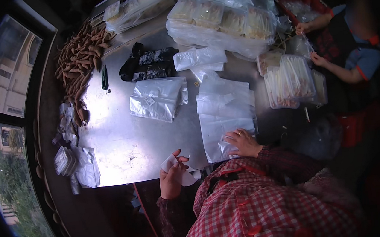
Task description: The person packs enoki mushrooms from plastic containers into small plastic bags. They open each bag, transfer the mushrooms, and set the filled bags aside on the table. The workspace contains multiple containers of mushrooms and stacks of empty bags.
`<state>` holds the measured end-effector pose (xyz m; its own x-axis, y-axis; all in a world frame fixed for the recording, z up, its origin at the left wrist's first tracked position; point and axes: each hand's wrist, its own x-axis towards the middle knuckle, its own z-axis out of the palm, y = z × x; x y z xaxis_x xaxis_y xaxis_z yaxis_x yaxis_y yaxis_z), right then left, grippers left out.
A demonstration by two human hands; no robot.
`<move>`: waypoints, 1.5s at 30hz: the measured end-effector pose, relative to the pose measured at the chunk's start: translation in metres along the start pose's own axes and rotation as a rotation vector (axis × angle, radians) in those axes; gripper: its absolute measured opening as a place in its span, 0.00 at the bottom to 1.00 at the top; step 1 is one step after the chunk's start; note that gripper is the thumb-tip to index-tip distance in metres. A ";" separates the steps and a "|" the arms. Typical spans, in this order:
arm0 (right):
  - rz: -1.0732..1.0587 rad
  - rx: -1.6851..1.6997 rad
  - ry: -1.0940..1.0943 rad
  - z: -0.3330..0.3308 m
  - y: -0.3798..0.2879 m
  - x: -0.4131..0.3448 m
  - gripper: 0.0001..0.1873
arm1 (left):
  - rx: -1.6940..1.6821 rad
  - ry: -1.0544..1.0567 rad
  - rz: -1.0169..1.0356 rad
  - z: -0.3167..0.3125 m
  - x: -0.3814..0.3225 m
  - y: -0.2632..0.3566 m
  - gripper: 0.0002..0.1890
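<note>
My left hand (172,179) is at the table's near edge. It holds a few white paper slips (186,178), with the thumb across them and the other fingers partly raised. On the right, my right hand (243,143) rests palm down, fingers spread, on the near end of a stack of clear plastic bags (225,114). The bag film is wrinkled under the fingertips. A small pale slip (226,98) seems to lie on the upper part of this stack. Left of it is a second pile of plastic bags (155,99) bearing a printed label.
Beyond are black plastic bundles (152,61), folded white bags (200,58), a green utility knife (104,78) and heaped brown roots (79,57). Packed clear trays (221,21) stand at the back; more trays (292,80) are at right, beside another person (342,43) handling clear plastic.
</note>
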<state>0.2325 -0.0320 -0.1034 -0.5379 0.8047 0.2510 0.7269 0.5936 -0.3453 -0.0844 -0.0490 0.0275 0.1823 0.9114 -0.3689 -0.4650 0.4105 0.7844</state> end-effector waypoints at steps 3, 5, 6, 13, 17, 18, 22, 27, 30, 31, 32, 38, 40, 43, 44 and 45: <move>0.045 -0.001 -0.204 0.015 0.022 0.006 0.14 | 0.191 -0.033 -0.005 0.016 0.014 -0.008 0.20; 0.157 0.216 -0.106 0.011 0.025 0.019 0.12 | 0.345 -0.072 0.022 0.019 0.020 -0.016 0.19; 0.219 0.322 -0.052 0.006 0.028 0.028 0.11 | 0.410 -0.091 0.027 0.022 0.027 -0.023 0.18; 0.519 0.426 -0.050 -0.030 0.109 0.085 0.11 | 1.317 -0.314 0.289 0.010 0.103 -0.152 0.15; 0.617 -0.030 0.529 -0.072 0.142 0.102 0.08 | 1.348 -0.153 0.342 0.017 0.105 -0.166 0.17; 0.550 -0.210 0.655 -0.087 0.130 0.111 0.09 | 1.311 -0.157 0.237 0.007 0.106 -0.176 0.19; 0.382 0.311 0.112 -0.055 0.064 0.068 0.14 | 1.152 -0.238 -0.028 -0.010 0.119 -0.179 0.24; 0.422 0.643 -0.106 -0.018 -0.005 0.023 0.16 | 0.368 -0.191 -0.267 0.000 0.094 -0.130 0.24; 0.282 0.661 0.169 -0.041 -0.040 0.047 0.17 | 0.399 -0.313 -0.200 0.022 0.066 -0.091 0.20; 0.225 0.679 0.139 -0.047 -0.043 0.053 0.18 | 0.446 -0.359 -0.151 0.025 0.063 -0.088 0.20; 0.167 0.696 0.109 -0.050 -0.045 0.058 0.18 | 0.465 -0.340 -0.131 0.023 0.059 -0.094 0.16; 0.204 0.992 -0.124 -0.072 -0.053 0.063 0.14 | 0.597 -0.387 -0.136 0.036 0.035 -0.063 0.11; 0.261 1.016 -0.182 -0.070 -0.053 0.061 0.13 | 0.650 -0.381 -0.092 0.036 0.034 -0.066 0.09; 0.299 1.064 -0.237 -0.068 -0.056 0.058 0.12 | 0.643 -0.350 -0.046 0.030 0.028 -0.071 0.07; 0.317 1.075 -0.235 -0.063 -0.052 0.054 0.12 | 0.595 -0.314 -0.102 0.036 0.027 -0.071 0.09; 0.334 1.070 -0.228 -0.067 -0.055 0.057 0.12 | 0.550 -0.260 -0.160 0.043 0.021 -0.062 0.12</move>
<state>0.1901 -0.0184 -0.0097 -0.5306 0.8375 -0.1305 0.1707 -0.0453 -0.9843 -0.0146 -0.0539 -0.0078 0.4499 0.7863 -0.4236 0.0861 0.4339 0.8969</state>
